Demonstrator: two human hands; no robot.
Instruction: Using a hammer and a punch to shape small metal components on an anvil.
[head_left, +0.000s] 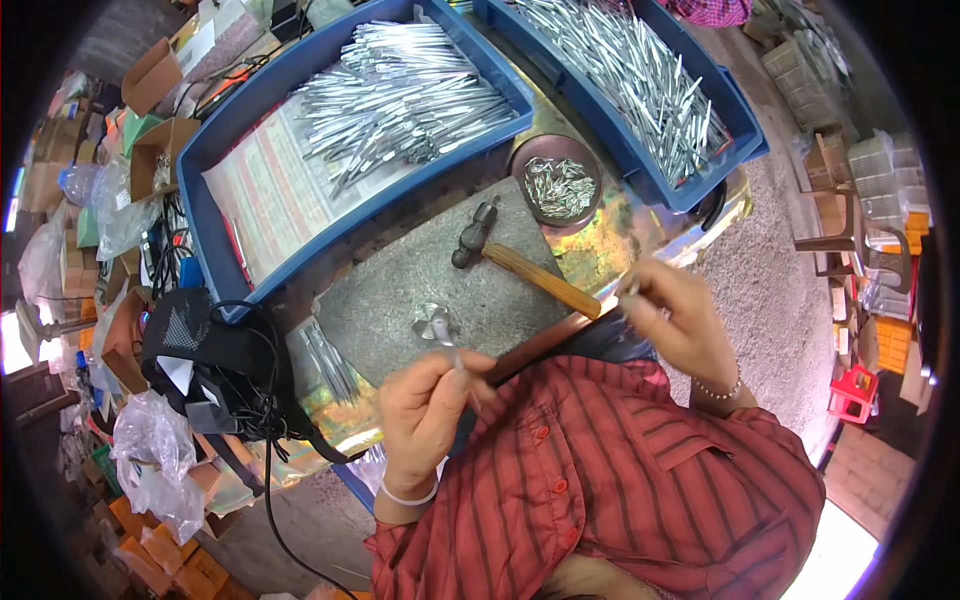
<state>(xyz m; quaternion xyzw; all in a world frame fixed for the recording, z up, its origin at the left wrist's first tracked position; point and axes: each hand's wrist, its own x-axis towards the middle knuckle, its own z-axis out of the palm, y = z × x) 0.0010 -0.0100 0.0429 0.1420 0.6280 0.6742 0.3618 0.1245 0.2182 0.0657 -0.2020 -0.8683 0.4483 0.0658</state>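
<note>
My left hand (425, 410) is closed in a pinch at the near edge of a grey metal plate (370, 310). Between its fingertips is a silvery metal piece (446, 335), which runs up to a flared, bladed shape over the plate. My right hand (675, 315) is raised to the right of the plate, thumb and fingers pinched together around something too small to name. On the plate lies a hammer (540, 279), its dark head pointing away and its wooden handle reaching toward my right hand. A round dish (519, 160) of small metal pins (560, 190) stands beyond the handle.
Two blue trays (345, 225) (735, 100) at the back hold heaps of slim silvery metal pieces. More strips (325, 365) lie left of the plate. A black bag (180, 345) with cables sits at the left table edge. Cartons and a red stool (852, 392) stand farther out.
</note>
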